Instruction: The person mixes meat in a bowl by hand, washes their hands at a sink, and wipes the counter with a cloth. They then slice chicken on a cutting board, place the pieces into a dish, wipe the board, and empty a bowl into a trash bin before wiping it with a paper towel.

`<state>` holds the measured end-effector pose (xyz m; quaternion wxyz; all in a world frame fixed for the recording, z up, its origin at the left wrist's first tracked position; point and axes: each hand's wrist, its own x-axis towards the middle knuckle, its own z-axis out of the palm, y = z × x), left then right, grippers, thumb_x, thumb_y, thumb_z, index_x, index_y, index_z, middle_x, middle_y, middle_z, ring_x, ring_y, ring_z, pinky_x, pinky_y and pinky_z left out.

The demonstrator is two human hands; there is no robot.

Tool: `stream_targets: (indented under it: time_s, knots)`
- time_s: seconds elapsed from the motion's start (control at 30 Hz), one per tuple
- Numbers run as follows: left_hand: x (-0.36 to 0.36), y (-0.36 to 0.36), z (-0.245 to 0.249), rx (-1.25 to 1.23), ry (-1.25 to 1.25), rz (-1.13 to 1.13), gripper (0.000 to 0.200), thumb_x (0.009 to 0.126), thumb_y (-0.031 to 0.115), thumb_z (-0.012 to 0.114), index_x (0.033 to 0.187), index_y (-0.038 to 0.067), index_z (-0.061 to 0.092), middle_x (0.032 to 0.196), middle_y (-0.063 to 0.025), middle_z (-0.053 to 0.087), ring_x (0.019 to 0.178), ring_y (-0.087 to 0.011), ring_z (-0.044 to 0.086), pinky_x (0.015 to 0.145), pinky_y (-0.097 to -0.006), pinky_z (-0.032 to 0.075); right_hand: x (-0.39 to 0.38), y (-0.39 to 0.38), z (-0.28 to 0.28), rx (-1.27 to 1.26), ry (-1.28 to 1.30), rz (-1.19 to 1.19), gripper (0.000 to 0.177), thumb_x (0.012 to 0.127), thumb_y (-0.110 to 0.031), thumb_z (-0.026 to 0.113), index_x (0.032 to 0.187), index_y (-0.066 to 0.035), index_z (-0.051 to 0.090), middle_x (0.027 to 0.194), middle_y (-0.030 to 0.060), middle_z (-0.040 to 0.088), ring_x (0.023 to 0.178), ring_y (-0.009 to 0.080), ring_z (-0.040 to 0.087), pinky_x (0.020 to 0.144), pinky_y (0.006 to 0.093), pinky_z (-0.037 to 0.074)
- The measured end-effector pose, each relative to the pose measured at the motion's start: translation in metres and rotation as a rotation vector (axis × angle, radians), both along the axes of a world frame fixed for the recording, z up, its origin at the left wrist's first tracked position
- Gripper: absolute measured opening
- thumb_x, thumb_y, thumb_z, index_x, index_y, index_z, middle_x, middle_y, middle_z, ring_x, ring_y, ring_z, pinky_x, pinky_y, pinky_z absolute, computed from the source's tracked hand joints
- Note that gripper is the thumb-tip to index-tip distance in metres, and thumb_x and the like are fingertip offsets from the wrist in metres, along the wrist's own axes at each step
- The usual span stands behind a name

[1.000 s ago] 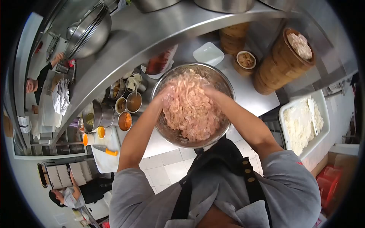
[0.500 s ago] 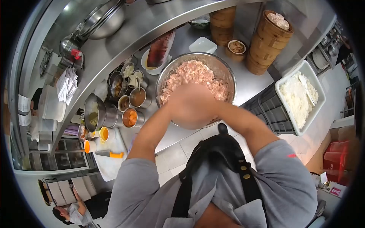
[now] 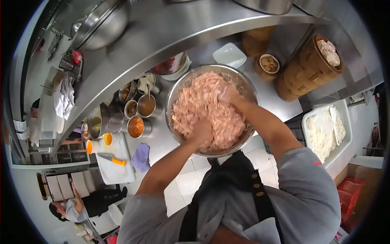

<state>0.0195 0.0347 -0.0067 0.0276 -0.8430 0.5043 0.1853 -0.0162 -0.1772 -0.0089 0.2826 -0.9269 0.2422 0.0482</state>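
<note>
A large steel mixing bowl (image 3: pixel 172 87) stands on the counter, filled with pink strips of raw meat (image 3: pixel 195 97). My left hand (image 3: pixel 202 131) is pushed into the meat near the bowl's front, its fingers buried. Toward the right side of the bowl, my right hand (image 3: pixel 231 95) presses into the same meat, and motion blur smears its fingers. Both hands look wet, with meat around them. How far the fingers are closed does not show.
Left of the bowl stand steel pots with sauce (image 3: pixel 146 105) and orange pieces (image 3: pixel 136 127). A knife (image 3: pixel 118 161) lies on a white cutting board (image 3: pixel 118 175), beside a purple cloth (image 3: pixel 140 157). Bamboo steamers (image 3: pixel 304 69) and a white tub (image 3: pixel 348 136) are right. A steel shelf (image 3: pixel 195 34) overhangs the back.
My hands were close together and blurred over the bowl's front. Now they are apart, with the right farther back and the left at the front. The meat has been spread and turned.
</note>
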Motion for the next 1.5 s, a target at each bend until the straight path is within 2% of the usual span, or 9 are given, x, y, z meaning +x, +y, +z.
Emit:
stream_targets:
  time_s: [0.13,0.27,0.5,0.7,0.87,1.0,1.23,1.4,1.5]
  knots:
    - [0.039,-0.046,-0.042,-0.524,0.620,0.615,0.069,0.075,0.014,0.068,0.129,-0.008,0.030,0.112,-0.0233,0.056,0.112,-0.0382,0.048,0.096,-0.0359,0.041,-0.014,0.009,0.003,0.292,0.149,-0.266,0.068,0.072,-0.038,0.062,0.128,-0.001,0.046,0.128,0.0229,0.047,0.116,0.0326,0.048,0.099,0.0386,0.036]
    - [0.087,-0.042,-0.049,-0.485,0.571,0.243,0.057,0.085,0.021,0.058,0.130,-0.002,0.033,0.112,-0.0188,0.058,0.103,-0.0318,0.057,0.088,-0.0390,0.049,-0.031,0.035,0.014,0.921,-0.094,-0.563,0.063,0.076,-0.039,0.058,0.127,-0.003,0.047,0.126,0.0187,0.050,0.111,0.0307,0.052,0.091,0.0407,0.041]
    - [0.073,-0.023,0.065,-0.790,1.778,0.690,0.039,0.092,0.033,0.048,0.117,0.003,0.054,0.108,-0.0123,0.062,0.094,-0.0235,0.063,0.077,-0.0405,0.056,-0.031,0.086,0.118,1.116,-0.273,-0.695,0.052,0.083,-0.037,0.052,0.122,-0.004,0.050,0.119,0.0133,0.055,0.100,0.0270,0.057,0.079,0.0417,0.048]
    - [0.063,-0.030,0.152,-1.060,1.728,0.526,0.027,0.092,0.021,0.046,0.107,0.001,0.057,0.100,-0.0134,0.062,0.087,-0.0232,0.064,0.075,-0.0384,0.056,-0.033,0.114,0.181,0.594,-0.298,-0.598,0.035,0.085,-0.024,0.043,0.102,0.003,0.056,0.086,0.0124,0.062,0.072,0.0192,0.060,0.056,0.0355,0.048]
    - [0.074,-0.024,0.155,-0.876,1.630,0.344,0.018,0.088,0.014,0.052,0.100,0.003,0.059,0.089,-0.0088,0.063,0.076,-0.0179,0.064,0.067,-0.0336,0.056,-0.040,0.130,0.182,0.291,-0.565,-0.466,0.039,0.079,-0.023,0.049,0.108,0.002,0.057,0.102,0.0210,0.063,0.092,0.0313,0.061,0.082,0.0416,0.047]
    - [0.099,-0.026,0.085,-0.176,0.655,-0.273,0.052,0.073,0.016,0.067,0.118,-0.003,0.051,0.099,-0.0169,0.063,0.084,-0.0237,0.063,0.073,-0.0374,0.054,-0.047,0.131,0.066,-0.351,0.481,0.345,0.063,0.064,-0.039,0.070,0.116,-0.006,0.057,0.105,0.0206,0.062,0.107,0.0351,0.053,0.100,0.0433,0.034]
    - [0.039,-0.008,0.060,0.100,0.053,-0.419,0.107,0.051,0.038,0.083,0.139,0.007,0.030,0.137,-0.0248,0.037,0.126,-0.0391,0.036,0.107,-0.0357,0.030,-0.074,0.143,0.002,-0.269,-0.050,-0.121,0.092,0.061,-0.034,0.075,0.140,-0.017,0.030,0.143,0.0293,0.017,0.116,0.0403,0.046,0.099,0.0450,0.036]
    - [0.055,-0.028,0.075,-0.022,0.485,-0.192,0.090,0.066,0.007,0.068,0.142,0.010,0.021,0.144,-0.0238,0.023,0.135,-0.0378,0.020,0.110,-0.0424,0.023,-0.018,0.096,0.023,-0.071,0.174,-0.061,0.052,0.077,-0.016,0.057,0.127,-0.005,0.045,0.127,0.0231,0.046,0.107,0.0358,0.054,0.085,0.0431,0.048]
    - [0.045,-0.010,0.031,-0.359,0.124,-0.346,0.081,0.068,0.004,0.065,0.139,0.008,0.027,0.138,-0.0219,0.035,0.129,-0.0376,0.031,0.108,-0.0410,0.027,-0.019,0.115,0.059,-0.322,0.458,0.238,0.047,0.070,-0.016,0.065,0.114,-0.002,0.055,0.109,0.0204,0.060,0.101,0.0336,0.059,0.083,0.0402,0.049]
